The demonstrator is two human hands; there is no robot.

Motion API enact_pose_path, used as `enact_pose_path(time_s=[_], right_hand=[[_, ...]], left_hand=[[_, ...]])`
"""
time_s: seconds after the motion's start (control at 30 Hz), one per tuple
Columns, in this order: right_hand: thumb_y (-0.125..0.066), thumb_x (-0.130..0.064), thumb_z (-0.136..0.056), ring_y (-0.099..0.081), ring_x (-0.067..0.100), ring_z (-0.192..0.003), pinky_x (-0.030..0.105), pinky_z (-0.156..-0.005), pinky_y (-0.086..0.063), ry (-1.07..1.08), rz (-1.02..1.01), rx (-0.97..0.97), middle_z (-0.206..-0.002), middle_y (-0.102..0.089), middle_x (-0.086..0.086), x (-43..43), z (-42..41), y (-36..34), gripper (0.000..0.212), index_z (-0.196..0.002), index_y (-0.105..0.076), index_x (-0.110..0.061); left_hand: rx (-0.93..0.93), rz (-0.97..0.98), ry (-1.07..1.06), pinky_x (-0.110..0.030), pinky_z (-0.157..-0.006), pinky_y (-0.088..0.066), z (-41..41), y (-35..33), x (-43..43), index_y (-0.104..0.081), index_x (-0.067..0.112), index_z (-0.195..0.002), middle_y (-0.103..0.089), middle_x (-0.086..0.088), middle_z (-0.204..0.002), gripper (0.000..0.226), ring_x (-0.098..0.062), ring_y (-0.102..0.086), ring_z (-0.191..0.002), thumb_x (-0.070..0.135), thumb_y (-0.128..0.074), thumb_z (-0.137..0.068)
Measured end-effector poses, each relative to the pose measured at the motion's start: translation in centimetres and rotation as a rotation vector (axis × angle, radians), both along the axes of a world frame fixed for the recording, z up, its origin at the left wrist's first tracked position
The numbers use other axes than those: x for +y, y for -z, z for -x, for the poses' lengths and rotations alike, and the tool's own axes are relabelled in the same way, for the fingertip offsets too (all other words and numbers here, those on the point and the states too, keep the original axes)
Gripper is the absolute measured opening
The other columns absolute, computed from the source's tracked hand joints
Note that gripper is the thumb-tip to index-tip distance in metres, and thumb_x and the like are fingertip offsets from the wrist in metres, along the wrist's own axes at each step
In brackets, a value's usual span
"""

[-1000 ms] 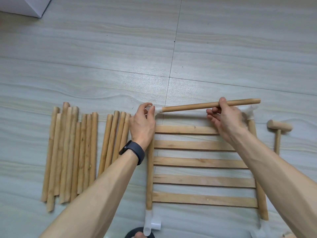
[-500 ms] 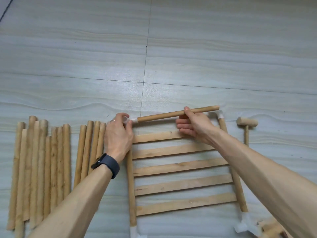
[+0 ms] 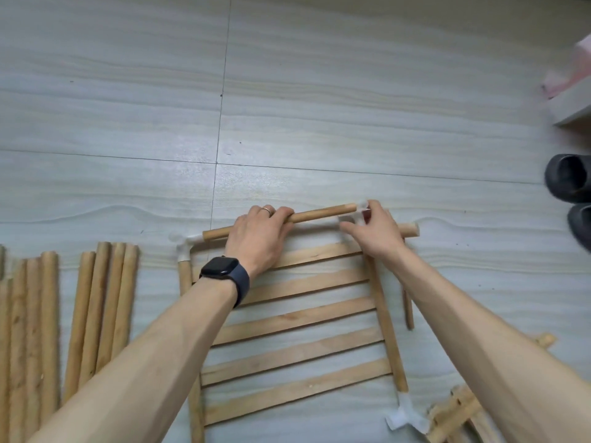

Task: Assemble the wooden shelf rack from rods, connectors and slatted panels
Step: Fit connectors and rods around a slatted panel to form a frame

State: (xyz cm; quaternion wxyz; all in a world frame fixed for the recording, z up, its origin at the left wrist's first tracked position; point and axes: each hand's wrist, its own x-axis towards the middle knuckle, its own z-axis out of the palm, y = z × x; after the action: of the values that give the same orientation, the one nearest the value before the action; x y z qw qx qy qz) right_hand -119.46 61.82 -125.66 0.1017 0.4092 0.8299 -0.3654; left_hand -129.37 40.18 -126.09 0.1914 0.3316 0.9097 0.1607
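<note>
**A:** Head view. How will your rod [image 3: 319, 214] handle?

**B:** Judge it light, stiff and smooth; grip it mid-length. It lies across the far edge of the panel [image 3: 303, 318] on the floor.

**A:** And your fingers?

**B:** Left hand [image 3: 256, 243]: curled over the rod. Right hand [image 3: 379, 236]: clamped on the connector [image 3: 361, 207] at the rod's right end.

Pale grey floor [image 3: 319, 91] with wavy beige grain; tan wooden rods [image 3: 96, 314] and slats [image 3: 297, 318]; whitish connectors [image 3: 185, 249]; dark watch [image 3: 220, 268] (band navy, perhaps); charcoal shoes [image 3: 569, 177] at right edge.
</note>
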Motion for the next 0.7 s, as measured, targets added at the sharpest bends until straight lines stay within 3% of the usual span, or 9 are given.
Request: enact_pose_path(time_s=[0.07,0.2,0.3,0.5,0.63,0.7], right_hand=[[-0.067,-0.033,-0.090,-0.052,0.026,-0.103,0.030,-0.079,-0.033,-0.097,-0.127,0.017,-0.107,-0.054,0.006,-0.1,0.3,0.6,0.034,-0.115,-0.051,-0.018],[-0.051,-0.027,-0.099,-0.055,0.042,-0.105,0.042,-0.079,-0.038,-0.238,-0.316,-0.011,-0.115,-0.056,0.018,-0.3,0.2,1.4,0.032,-0.127,-0.044,-0.014],[-0.044,-0.021,-0.101,-0.058,0.047,-0.098,0.039,-0.071,-0.031,-0.246,-0.375,0.087,-0.116,-0.057,0.024,-1.1,-0.5,2.0,0.033,-0.130,-0.039,-0.008],[-0.039,-0.015,-0.102,-0.057,0.039,-0.095,0.034,-0.073,-0.030,-0.068,-0.211,0.261,-0.111,-0.062,0.020,-1.8,-1.7,2.4,0.041,-0.143,-0.034,-0.012],[-0.045,-0.023,-0.101,-0.056,0.020,-0.092,0.031,-0.079,-0.035,0.136,0.023,0.227,-0.101,-0.061,-0.004,-1.1,-1.5,2.6,0.037,-0.137,-0.045,-0.023],[-0.053,-0.021,-0.098,-0.049,0.010,-0.079,0.030,-0.075,-0.035,0.249,0.213,0.252,-0.089,-0.052,-0.009,-0.4,-1.1,2.8,0.024,-0.122,-0.052,-0.018]], left_hand=[[0.002,-0.015,-0.012,-0.039,-0.078,-0.034,0.3,0.3,-0.2,-0.052,0.028,-0.131,-0.060,-0.004,-0.108,0.034,-0.031,-0.051,-0.103,0.043,-0.032,-0.107],[-0.003,-0.018,0.000,-0.038,-0.074,-0.031,0.5,0.7,-0.7,-0.050,0.029,-0.129,-0.056,-0.004,-0.101,0.032,-0.032,-0.052,-0.094,0.042,-0.030,-0.108],[0.047,-0.014,0.012,-0.038,-0.071,-0.032,0.1,0.7,-0.6,-0.051,0.027,-0.124,-0.049,-0.001,-0.091,0.029,-0.030,-0.048,-0.085,0.041,-0.031,-0.108],[0.117,0.021,0.042,-0.039,-0.071,-0.029,-0.6,0.7,-0.2,-0.049,0.026,-0.121,-0.036,0.005,-0.087,0.027,-0.022,-0.033,-0.079,0.040,-0.030,-0.108],[0.130,0.008,0.065,-0.038,-0.072,-0.030,-0.8,0.8,-0.2,-0.048,0.027,-0.122,-0.038,0.004,-0.088,0.026,-0.028,-0.049,-0.086,0.039,-0.029,-0.109],[0.140,0.007,0.070,-0.038,-0.072,-0.030,-0.9,0.9,-0.2,-0.049,0.027,-0.122,-0.040,0.003,-0.089,0.027,-0.030,-0.052,-0.090,0.039,-0.029,-0.108]])
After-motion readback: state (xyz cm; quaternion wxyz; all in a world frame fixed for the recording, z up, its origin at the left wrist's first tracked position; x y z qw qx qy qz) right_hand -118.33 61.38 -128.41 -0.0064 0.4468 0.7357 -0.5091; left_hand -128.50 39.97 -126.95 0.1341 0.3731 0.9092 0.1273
